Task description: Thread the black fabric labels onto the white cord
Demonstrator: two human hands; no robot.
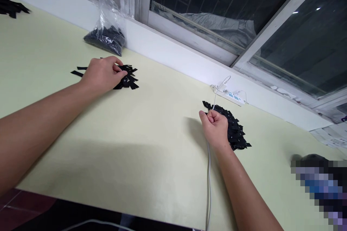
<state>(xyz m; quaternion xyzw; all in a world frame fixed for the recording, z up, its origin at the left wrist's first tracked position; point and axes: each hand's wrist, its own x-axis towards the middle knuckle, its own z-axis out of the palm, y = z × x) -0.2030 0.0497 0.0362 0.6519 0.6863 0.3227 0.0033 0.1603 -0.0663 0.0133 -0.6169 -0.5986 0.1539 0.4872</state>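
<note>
My left hand (pixel 104 72) is over a small heap of black strips (pixel 131 79). Its thumb and forefinger are pinched together on a black strip at the heap. Several strip ends stick out on both sides of the hand. Farther right, my right hand (pixel 215 126) is closed with the thumb along the forefinger. A dark sliver shows by the thumb, but what the fingers hold is hidden. Just behind that hand lies a larger, dense pile of black strips (pixel 235 130), partly covered by it. A white cable (pixel 209 173) runs beneath the right hand.
A clear plastic bag (pixel 107 36) of black pieces stands against the wall ledge. A white power strip (pixel 230 96) lies at the table's back edge. More black strips (pixel 12 6) are at the far left. A blurred-out patch (pixel 322 184) covers the right side. Windows rise behind the pale table (pixel 151 122).
</note>
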